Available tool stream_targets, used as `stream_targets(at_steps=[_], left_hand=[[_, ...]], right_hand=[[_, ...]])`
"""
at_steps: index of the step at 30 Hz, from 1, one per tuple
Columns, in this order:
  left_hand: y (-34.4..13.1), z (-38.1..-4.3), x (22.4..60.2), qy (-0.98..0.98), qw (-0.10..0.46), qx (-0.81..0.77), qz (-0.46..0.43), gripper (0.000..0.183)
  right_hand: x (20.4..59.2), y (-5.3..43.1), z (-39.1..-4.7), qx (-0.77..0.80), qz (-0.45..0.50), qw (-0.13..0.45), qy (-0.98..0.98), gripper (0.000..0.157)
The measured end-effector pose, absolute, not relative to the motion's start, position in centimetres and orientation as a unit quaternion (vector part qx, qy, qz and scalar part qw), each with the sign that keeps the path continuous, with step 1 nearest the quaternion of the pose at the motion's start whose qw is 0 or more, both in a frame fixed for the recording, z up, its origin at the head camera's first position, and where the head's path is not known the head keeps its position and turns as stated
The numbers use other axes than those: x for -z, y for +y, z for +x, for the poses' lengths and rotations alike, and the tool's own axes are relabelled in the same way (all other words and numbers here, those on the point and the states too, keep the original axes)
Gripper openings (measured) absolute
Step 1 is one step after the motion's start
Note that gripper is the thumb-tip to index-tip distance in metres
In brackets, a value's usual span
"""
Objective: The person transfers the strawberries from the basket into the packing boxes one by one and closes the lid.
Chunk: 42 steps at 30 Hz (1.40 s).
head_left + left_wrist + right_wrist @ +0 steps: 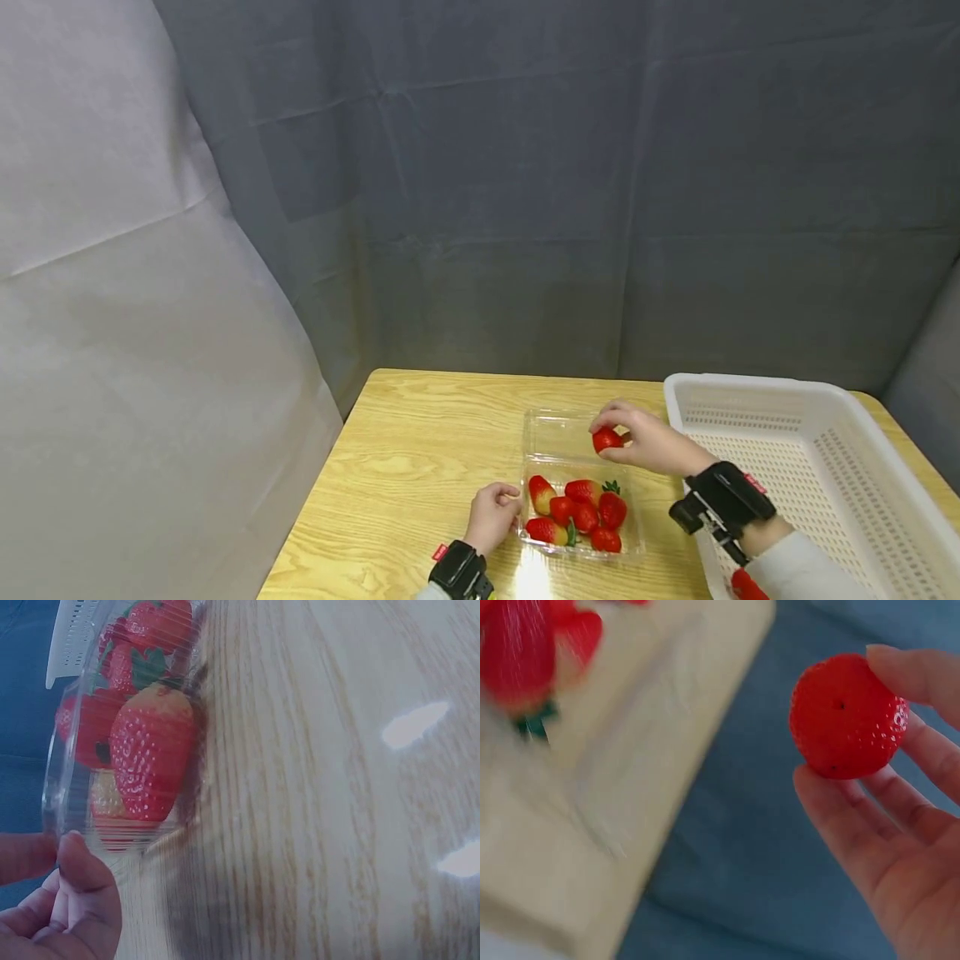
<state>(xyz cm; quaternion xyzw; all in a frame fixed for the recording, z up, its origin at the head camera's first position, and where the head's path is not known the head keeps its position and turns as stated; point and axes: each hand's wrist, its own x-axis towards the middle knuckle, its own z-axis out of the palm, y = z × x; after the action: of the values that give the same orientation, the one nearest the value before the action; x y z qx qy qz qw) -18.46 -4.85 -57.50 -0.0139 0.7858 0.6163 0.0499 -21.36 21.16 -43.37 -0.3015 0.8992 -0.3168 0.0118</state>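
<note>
A strawberry is pinched between the thumb and fingers of my right hand, held over the lid side of a clear plastic clamshell box. Several more strawberries lie in the box's near half, some with green leaves. My left hand is at the box's left side, and in the left wrist view its thumb and forefinger pinch the rim at a corner. The lid lies folded back, away from me.
A large white plastic basket with slotted walls stands on the right of the wooden table. Something red shows at its near end, partly behind my right sleeve. Grey cloth hangs behind the table, pale cloth on the left.
</note>
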Motion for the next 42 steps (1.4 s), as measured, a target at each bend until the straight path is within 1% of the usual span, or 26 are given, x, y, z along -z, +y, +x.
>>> stream_targets(at_steps=[6, 9, 14, 18, 22, 25, 28, 32, 34, 37, 40, 42], left_hand=[[-4.8, -18.5, 57.6, 0.788, 0.048, -0.613, -0.015, 0.012], [-4.8, -18.5, 57.7, 0.788, 0.046, -0.613, -0.013, 0.012], [-4.8, -18.6, 57.8, 0.788, 0.051, -0.613, -0.019, 0.011], [-4.8, -18.6, 57.7, 0.788, 0.054, -0.613, -0.019, 0.012], [-4.9, -18.6, 57.6, 0.788, 0.05, -0.614, -0.017, 0.011], [-4.9, -18.5, 57.6, 0.791, 0.047, -0.61, -0.014, 0.011], [-4.8, -18.4, 57.5, 0.792, 0.047, -0.608, -0.011, 0.011], [-4.7, -18.3, 57.3, 0.788, 0.048, -0.613, -0.009, 0.011], [-4.7, -18.4, 57.3, 0.786, 0.049, -0.616, -0.008, 0.012], [-4.8, -18.4, 57.5, 0.782, 0.048, -0.621, -0.005, 0.011], [-4.8, -18.5, 57.7, 0.781, 0.047, -0.622, -0.006, 0.011], [-4.7, -18.5, 57.7, 0.78, 0.048, -0.624, -0.006, 0.01]], right_hand=[[48.3, 17.3, -22.3, 0.323, -0.308, 0.065, 0.893, 0.02], [50.4, 16.1, -22.2, 0.314, -0.296, 0.078, 0.899, 0.021], [52.8, 15.0, -21.7, 0.262, -0.3, 0.061, 0.915, 0.022], [53.5, 14.8, -21.4, 0.246, -0.312, 0.055, 0.916, 0.02], [53.0, 15.0, -21.5, 0.261, -0.305, 0.076, 0.913, 0.02], [51.4, 15.8, -21.8, 0.289, -0.294, 0.082, 0.907, 0.022], [48.7, 17.5, -22.1, 0.301, -0.287, 0.056, 0.908, 0.025], [44.5, 20.9, -21.8, 0.3, -0.261, 0.019, 0.917, 0.031], [43.0, 22.9, -21.3, 0.3, -0.239, 0.024, 0.923, 0.034], [42.1, 25.8, -20.6, 0.284, -0.215, 0.057, 0.933, 0.037], [42.7, 28.3, -19.6, 0.269, -0.197, 0.119, 0.935, 0.037], [43.7, 29.7, -18.8, 0.277, -0.184, 0.167, 0.928, 0.039]])
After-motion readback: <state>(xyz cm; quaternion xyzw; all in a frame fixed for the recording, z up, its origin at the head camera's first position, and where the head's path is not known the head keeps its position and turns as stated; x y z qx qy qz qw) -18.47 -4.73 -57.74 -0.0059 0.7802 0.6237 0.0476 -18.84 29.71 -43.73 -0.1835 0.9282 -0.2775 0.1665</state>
